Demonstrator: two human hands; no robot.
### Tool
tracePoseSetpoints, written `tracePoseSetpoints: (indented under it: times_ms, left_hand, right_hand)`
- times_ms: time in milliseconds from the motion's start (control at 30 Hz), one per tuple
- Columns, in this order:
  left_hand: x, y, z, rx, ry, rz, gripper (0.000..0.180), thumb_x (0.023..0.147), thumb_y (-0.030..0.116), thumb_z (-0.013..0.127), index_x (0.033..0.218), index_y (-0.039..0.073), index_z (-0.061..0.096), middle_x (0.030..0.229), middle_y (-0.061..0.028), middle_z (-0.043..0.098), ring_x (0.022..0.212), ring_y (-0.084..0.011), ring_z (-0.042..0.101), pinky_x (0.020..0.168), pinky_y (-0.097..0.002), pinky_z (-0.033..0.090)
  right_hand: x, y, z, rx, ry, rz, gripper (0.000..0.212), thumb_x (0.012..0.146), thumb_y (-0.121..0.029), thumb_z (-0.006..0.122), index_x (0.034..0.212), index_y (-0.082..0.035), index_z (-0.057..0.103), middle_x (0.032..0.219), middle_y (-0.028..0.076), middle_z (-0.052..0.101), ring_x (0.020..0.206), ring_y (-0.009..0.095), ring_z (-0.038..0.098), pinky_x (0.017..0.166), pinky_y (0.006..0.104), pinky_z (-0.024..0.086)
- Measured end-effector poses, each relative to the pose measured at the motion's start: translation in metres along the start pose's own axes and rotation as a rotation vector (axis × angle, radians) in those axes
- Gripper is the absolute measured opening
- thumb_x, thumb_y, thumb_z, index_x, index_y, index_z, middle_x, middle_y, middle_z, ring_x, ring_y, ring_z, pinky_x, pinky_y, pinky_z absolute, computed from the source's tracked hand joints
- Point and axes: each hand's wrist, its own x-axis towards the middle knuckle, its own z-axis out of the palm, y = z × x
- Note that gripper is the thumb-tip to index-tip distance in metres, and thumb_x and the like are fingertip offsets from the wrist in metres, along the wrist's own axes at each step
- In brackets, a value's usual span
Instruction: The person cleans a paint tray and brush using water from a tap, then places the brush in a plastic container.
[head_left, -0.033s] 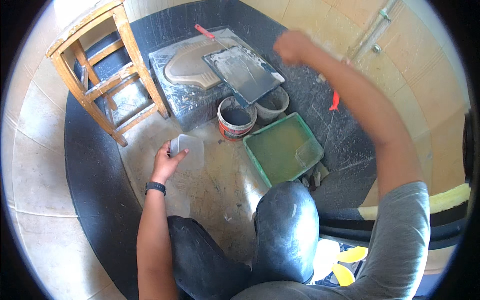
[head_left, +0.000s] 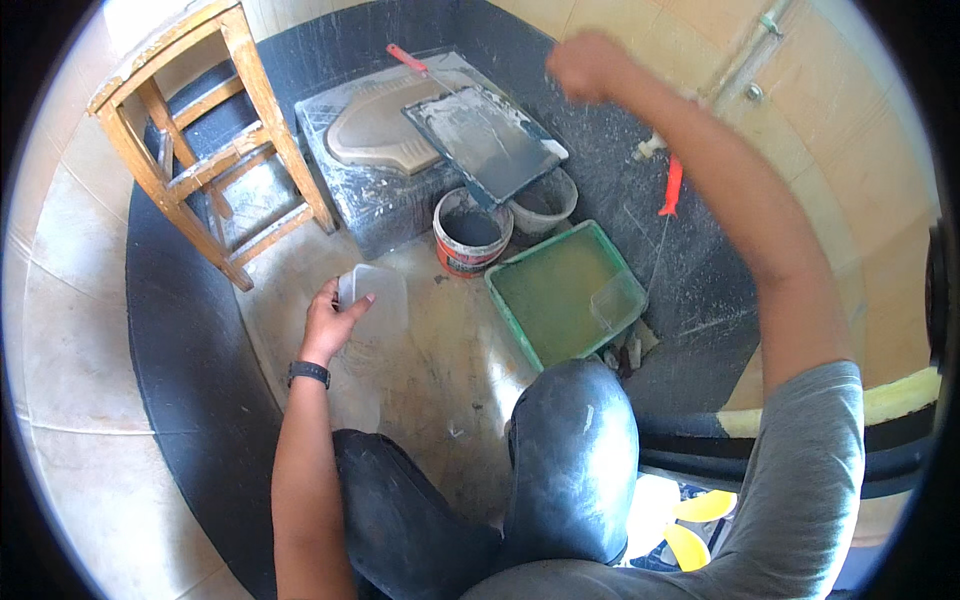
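Note:
My left hand [head_left: 330, 320], with a dark watch on its wrist, grips the left rim of a translucent plastic container [head_left: 378, 300]. Thumb and fingers pinch its wall above the stained floor. My right hand [head_left: 588, 68] is raised at the far side, closed like a fist and slightly blurred. What it holds, if anything, is hidden. Below it and to the right, beside my forearm, a bright red strip-like thing [head_left: 672, 186] hangs in front of the dark wall. Right of my knees' far side lies a green tray [head_left: 497, 300] of murky water, with a clear piece at its right corner.
A wooden stool [head_left: 258, 100] stands at the left. A block [head_left: 380, 205] carries a beige moulded plate [head_left: 375, 125], a red-handled tool [head_left: 405, 57] and a smeared dark board [head_left: 490, 145]. Two buckets, one orange-red [head_left: 470, 262] and one grey [head_left: 560, 215], stand beside it.
My right hand and forearm have shifted slightly up and right, uncovering more of the red hanging thing. My left hand keeps its grip on the container.

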Motion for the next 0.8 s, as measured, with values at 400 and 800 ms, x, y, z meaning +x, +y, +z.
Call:
tracePoseSetpoints:
  times_ms: [400, 800]
  left_hand:
    - [-0.006, -0.007, -0.019, -0.14, 0.152, 0.084, 0.039, 0.083, 0.026, 0.079, 0.109, -0.001, 0.071, 0.093, -0.0138, 0.075, 0.084, -0.021, 0.07, 0.081, -0.0347, 0.054]
    - [0.007, 0.004, -0.002, -0.063, 0.285, 0.092, 0.049, 0.091, 0.042, 0.069, 0.122, 0.003, 0.063, 0.11, -0.0201, 0.064, 0.099, -0.0325, 0.066, 0.088, -0.0404, 0.052]
  right_hand:
    - [-0.085, -0.197, 0.199, 0.486, -0.926, 0.055, 0.039, 0.082, -0.031, 0.061, 0.111, -0.008, 0.073, 0.119, 0.017, 0.07, 0.107, 0.032, 0.068, 0.091, 0.0452, 0.053]
    - [-0.034, -0.195, 0.135, 0.853, -0.497, -0.032, 0.079, 0.074, -0.036, 0.076, 0.134, 0.004, 0.045, 0.124, 0.027, 0.062, 0.113, 0.042, 0.062, 0.097, 0.0474, 0.05]
